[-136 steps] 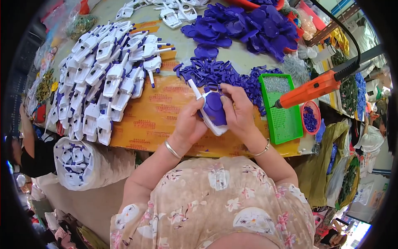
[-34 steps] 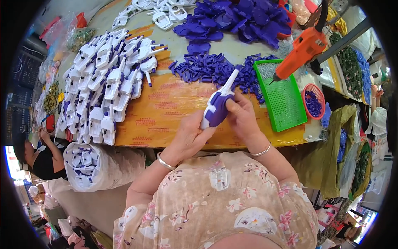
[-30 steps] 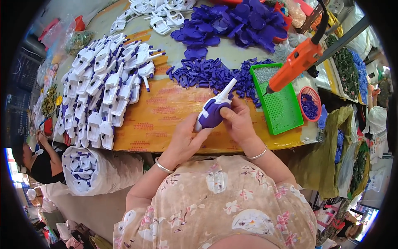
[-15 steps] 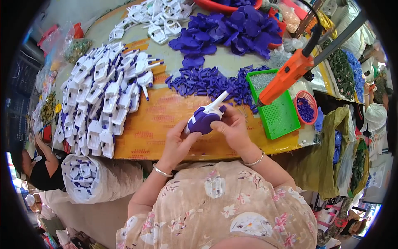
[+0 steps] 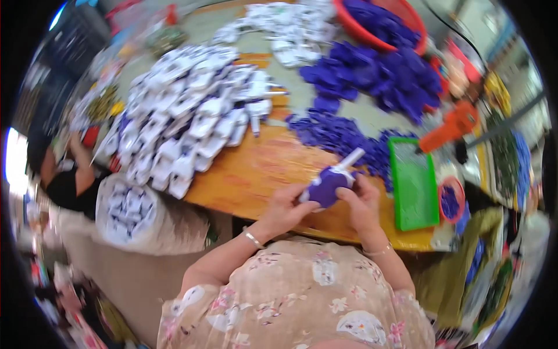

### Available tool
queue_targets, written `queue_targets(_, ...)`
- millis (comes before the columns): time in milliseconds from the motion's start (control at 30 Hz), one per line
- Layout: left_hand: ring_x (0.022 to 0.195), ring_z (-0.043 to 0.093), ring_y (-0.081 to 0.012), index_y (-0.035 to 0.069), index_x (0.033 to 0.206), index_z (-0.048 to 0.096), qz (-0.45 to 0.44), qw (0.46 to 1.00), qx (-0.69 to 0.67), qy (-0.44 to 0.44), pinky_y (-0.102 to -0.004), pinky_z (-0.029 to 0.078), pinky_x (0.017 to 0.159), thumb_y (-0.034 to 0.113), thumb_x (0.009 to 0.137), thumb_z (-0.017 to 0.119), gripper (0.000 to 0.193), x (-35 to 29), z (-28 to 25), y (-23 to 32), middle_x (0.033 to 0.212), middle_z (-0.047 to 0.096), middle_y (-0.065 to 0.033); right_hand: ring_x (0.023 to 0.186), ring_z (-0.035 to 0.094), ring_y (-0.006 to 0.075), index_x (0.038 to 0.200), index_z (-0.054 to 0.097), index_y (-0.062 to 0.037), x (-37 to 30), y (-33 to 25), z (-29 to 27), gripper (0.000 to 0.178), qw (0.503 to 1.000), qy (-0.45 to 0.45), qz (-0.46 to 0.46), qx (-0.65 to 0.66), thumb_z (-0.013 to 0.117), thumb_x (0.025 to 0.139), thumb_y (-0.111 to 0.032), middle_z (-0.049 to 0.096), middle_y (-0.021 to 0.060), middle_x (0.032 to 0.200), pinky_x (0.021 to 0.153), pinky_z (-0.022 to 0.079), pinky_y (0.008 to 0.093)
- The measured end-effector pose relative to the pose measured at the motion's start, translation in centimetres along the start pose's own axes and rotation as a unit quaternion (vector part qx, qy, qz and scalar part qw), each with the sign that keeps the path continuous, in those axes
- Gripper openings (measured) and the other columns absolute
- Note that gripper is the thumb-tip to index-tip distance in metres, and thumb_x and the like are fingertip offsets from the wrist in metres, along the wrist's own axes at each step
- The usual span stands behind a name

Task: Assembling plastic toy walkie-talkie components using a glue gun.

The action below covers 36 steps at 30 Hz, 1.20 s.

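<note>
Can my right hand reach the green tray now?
Likely yes: the green tray lies just right of your right hand, nothing visible between them. That hand holds the purple-and-white piece, though, and the orange tool is near the tray's far end.

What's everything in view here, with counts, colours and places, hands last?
held piece: one, white and purple, between hands
piled pieces: many, white and purple, left
white parts: many, white, far side
flat purple parts: many, purple, far right
small purple parts: many, purple, centre
bowl: one, red, far right
tray: one, green, table's right
basket: one, reddish, right of tray
tool: one, orange, by tray's far corner
sack: one, whitish, lower left
table: one, orange and grey, centre
person: one, dark top, far left
other goods: uncountable, blurred, around edges
bracelets: two, silver, one per wrist
floral top: one, beige, lower centre
left hand: one, bare, piece's left
right hand: one, bare, piece's right
</note>
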<state>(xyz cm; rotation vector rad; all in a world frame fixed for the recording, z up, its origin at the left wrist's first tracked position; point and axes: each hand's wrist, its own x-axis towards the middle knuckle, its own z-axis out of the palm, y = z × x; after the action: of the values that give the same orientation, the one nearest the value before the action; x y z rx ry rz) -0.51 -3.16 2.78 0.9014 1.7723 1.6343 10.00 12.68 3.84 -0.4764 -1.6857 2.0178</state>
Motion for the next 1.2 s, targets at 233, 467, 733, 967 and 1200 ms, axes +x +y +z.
queue_targets(233, 0.075, 0.062, -0.0096, 0.001, 0.111, 0.054, -0.099, 0.98, -0.147, -0.094, -0.0237, 0.052, 0.065, 0.011, 0.085, 0.062, 0.029, 0.1, -0.6, 0.1, 0.091, 0.061, -0.0029, 0.085, 0.056, 0.0095, 0.107, 0.057, 0.0006, -0.2, 1.6, 0.7, 0.029, 0.99, 0.016, 0.015, 0.14, 0.06, 0.078, 0.003, 0.061, 0.0016, 0.094, 0.077, 0.045, 0.0234)
queue_targets(467, 0.062, 0.061, -0.0092, 0.002, 0.106, 0.054, -0.111, 0.967, -0.222, -0.064, -0.0229, 0.051, 0.056, 0.009, 0.085, 0.061, 0.023, -1.0, -0.8, 0.1, 0.08, 0.061, -0.0021, 0.089, 0.057, 0.0111, 0.111, 0.056, 0.0018, 0.2, 1.3, 1.8, 0.034, 0.999, -0.024, -0.006, 0.045, 0.059, 0.077, 0.002, 0.061, 0.0035, 0.099, 0.082, 0.045, 0.0247)
queue_targets(733, 0.063, 0.061, -0.0077, 0.003, 0.113, 0.052, 0.027, 0.985, -0.172, -0.014, -0.0225, 0.05, 0.054, 0.01, 0.084, 0.061, 0.031, -0.4, -1.1, 0.1, 0.08, 0.06, -0.0011, 0.102, 0.057, 0.0165, 0.116, 0.053, 0.0027, 1.0, 1.1, 2.4, 0.034, 0.991, -0.091, -0.035, 0.091, 0.061, 0.084, -0.005, 0.06, 0.0076, 0.112, 0.092, 0.044, 0.0306)
queue_targets(967, 0.066, 0.061, -0.007, 0.003, 0.117, 0.051, -0.047, 0.976, -0.212, -0.016, -0.0215, 0.051, 0.06, 0.007, 0.083, 0.06, 0.035, -1.3, -1.7, 1.3, 0.084, 0.062, -0.0011, 0.101, 0.057, 0.0154, 0.115, 0.053, 0.003, 1.0, 1.1, 3.7, 0.036, 0.992, -0.064, -0.026, 0.102, 0.066, 0.083, -0.008, 0.06, 0.0069, 0.11, 0.089, 0.044, 0.0272)
queue_targets(1200, 0.072, 0.062, -0.0101, 0.002, 0.117, 0.05, -0.048, 0.96, -0.272, -0.035, -0.0232, 0.053, 0.063, 0.008, 0.085, 0.058, 0.034, -0.7, -1.9, -0.1, 0.089, 0.061, -0.0039, 0.099, 0.056, 0.0148, 0.115, 0.053, 0.0028, 0.8, 1.2, 4.0, 0.037, 0.993, -0.052, -0.004, 0.102, 0.066, 0.082, -0.009, 0.059, 0.0066, 0.109, 0.089, 0.043, 0.0267)
